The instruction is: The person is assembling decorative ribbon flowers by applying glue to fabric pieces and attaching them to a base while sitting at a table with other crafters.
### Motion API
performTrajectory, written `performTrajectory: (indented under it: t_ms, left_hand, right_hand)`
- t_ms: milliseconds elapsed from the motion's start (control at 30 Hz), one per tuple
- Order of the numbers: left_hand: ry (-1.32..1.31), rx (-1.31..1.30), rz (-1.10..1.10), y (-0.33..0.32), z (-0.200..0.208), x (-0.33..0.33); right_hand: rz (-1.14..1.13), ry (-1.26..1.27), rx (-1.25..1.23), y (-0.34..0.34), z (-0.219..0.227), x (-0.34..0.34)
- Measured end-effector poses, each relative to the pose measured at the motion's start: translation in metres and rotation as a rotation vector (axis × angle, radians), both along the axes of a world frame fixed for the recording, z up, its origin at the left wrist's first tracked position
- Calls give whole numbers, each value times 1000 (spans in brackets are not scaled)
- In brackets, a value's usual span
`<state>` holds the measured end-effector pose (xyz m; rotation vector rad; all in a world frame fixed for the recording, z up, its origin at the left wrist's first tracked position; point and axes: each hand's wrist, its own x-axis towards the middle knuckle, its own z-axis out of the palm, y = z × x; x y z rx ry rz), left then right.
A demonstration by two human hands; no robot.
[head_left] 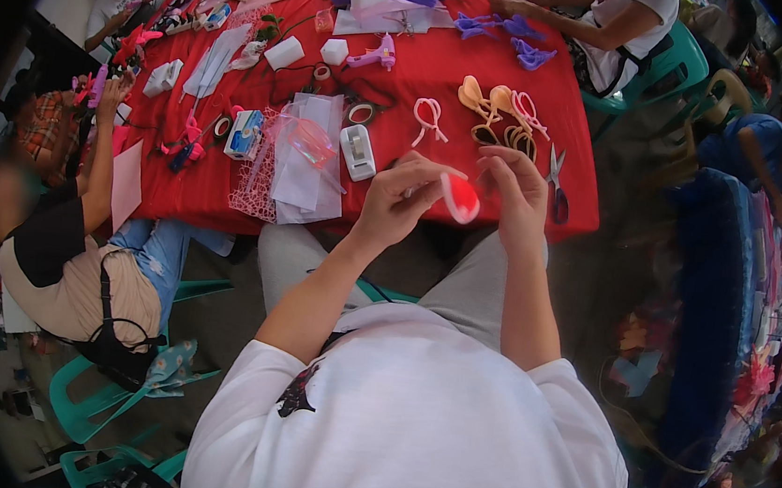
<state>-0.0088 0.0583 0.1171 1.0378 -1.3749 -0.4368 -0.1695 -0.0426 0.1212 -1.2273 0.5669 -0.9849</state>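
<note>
My left hand [397,201] pinches a small loop [466,220] with a fuzzy pale pink rim, like bent pipe cleaner; bright red shows inside it. Just right of the loop, my right hand [521,189] has its fingers bent together. What its fingertips hold, if anything, is too small to make out. Beyond my hands lie a twisted pink pipe-cleaner loop [428,122], several tan loops [473,98] and another pink loop [530,116]. Scissors [560,204] with dark handles rest to the right of my right hand.
On the red tablecloth [387,93], a white tape dispenser [357,152] stands left of my hands, beside white sheets [307,184] and a tape roll [360,113]. Farther off are a purple glue gun [376,53] and purple pieces [530,54]. Other people sit left and far right.
</note>
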Motion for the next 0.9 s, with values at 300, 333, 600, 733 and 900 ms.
performTrajectory:
  t_ms: [300,333,600,733,900]
  left_hand:
    - [-430,-289,355,1,0,4]
    - [-475,-322,378,1,0,5]
    - [-626,-335,431,-9,-7,14]
    - [-265,78,449,-19,-49,14]
    - [383,564,453,-37,-97,18]
  right_hand:
    - [-82,85,-480,20,6,-8]
    - [-87,89,-504,25,9,-9]
    - [-157,15,-411,24,-15,-4]
    - [-148,289,-281,-2,-43,-4]
    - [-141,659,-359,-44,-78,-12]
